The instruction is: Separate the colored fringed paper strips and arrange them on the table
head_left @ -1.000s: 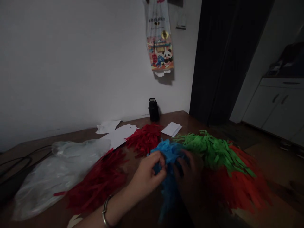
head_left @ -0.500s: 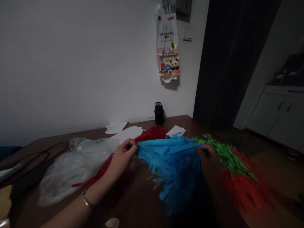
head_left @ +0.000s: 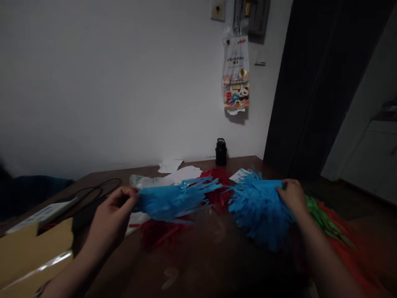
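My left hand (head_left: 116, 211) pinches the end of a blue fringed paper strip (head_left: 173, 198), its loose fringe trailing to the right. A larger bunch of blue fringed paper (head_left: 260, 207) hangs from my right hand (head_left: 291, 194), whose fingers grip its upper right corner. Between the two blue pieces there is a narrow gap, where the fringe tips come close. Red fringed paper (head_left: 218, 178) lies on the table behind them, and a darker red bunch (head_left: 164, 231) rests below the left piece. Green fringe (head_left: 325, 221) and orange-red fringe (head_left: 356, 256) are beyond my right forearm.
The brown table (head_left: 198, 265) meets a white wall. A black bottle (head_left: 221, 152) stands at the back, with white paper (head_left: 170, 166) to its left. A printed bag (head_left: 236, 74) hangs on the wall. At left are a black cable (head_left: 96, 188) and yellowish cardboard (head_left: 34, 256).
My hands have moved apart, and the blue paper between them has parted into two pieces. The view has shifted left, showing more of the cardboard.
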Demonstrator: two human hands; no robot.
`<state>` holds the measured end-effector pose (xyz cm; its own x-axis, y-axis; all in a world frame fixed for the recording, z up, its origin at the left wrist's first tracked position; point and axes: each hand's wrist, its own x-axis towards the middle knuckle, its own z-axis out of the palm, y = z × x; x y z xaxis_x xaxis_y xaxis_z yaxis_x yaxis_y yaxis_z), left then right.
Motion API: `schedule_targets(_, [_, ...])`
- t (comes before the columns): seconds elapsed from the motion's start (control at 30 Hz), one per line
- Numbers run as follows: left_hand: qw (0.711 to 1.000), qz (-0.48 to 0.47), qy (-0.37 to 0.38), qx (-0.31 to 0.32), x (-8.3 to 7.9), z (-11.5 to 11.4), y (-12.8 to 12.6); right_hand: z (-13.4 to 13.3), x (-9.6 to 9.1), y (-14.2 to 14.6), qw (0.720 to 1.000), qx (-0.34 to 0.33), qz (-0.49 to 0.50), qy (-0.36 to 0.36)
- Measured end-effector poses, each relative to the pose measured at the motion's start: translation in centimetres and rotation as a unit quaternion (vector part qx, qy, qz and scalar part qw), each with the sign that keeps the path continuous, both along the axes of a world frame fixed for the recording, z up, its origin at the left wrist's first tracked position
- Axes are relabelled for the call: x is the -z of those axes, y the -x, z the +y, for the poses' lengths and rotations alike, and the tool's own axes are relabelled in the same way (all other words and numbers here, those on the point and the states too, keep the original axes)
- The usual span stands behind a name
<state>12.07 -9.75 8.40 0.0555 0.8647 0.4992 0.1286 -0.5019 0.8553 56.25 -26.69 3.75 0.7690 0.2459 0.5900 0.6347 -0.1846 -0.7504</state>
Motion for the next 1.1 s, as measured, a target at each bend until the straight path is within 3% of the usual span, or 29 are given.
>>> schedule_targets(0.07, [0.994, 0.068, -0.089, 0.018, 0.2, -1.4, 1.0, -0.1, -0.9, 2.5, 0.998, -0.007, -0.062, 0.011])
schedule_targets(0.13, [0.966, 0.152, -0.201, 0.059, 0.5, -3.1, 1.2, -0.1, -1.7, 7.3, 0.985, -0.045, -0.164, 0.018])
schedule_targets(0.2, [0.931, 0.21, -0.283, 0.093, 0.9, -5.1, 0.9, 0.0, -2.3, 13.3, 0.946, -0.178, -0.269, 0.017])
schedule_targets(0.3, [0.899, 0.246, -0.341, 0.12, 1.8, -7.8, 0.0, 0.2, -2.5, 21.7, 0.861, -0.376, -0.34, 0.044])
schedule_targets(0.4, [0.877, 0.266, -0.378, 0.131, 3.1, -9.8, -0.5, 0.6, -2.2, 26.1, 0.837, -0.419, -0.333, 0.113])
schedule_targets(0.57, [0.862, 0.277, -0.409, 0.114, 5.8, -11.3, 0.0, 1.5, 0.0, 26.7, 0.832, -0.378, -0.351, 0.204])
schedule_targets(0.7, [0.927, 0.194, -0.317, 0.047, 8.6, -12.2, -0.9, 1.7, 2.5, 27.4, 0.871, -0.258, -0.406, 0.102])
schedule_targets(0.8, [0.968, 0.12, -0.219, 0.008, 10.2, -12.7, -2.7, 0.6, 3.1, 28.3, 0.87, -0.225, -0.437, 0.033])
schedule_targets(0.93, [0.988, 0.088, -0.12, 0.043, 10.9, -12.3, -4.3, -1.7, 2.7, 28.2, 0.841, -0.238, -0.484, 0.048])
schedule_targets(1.1, [0.966, 0.212, -0.127, 0.082, 10.1, -10.8, -3.3, -2.4, 3.0, 25.9, 0.835, -0.221, -0.502, 0.042])
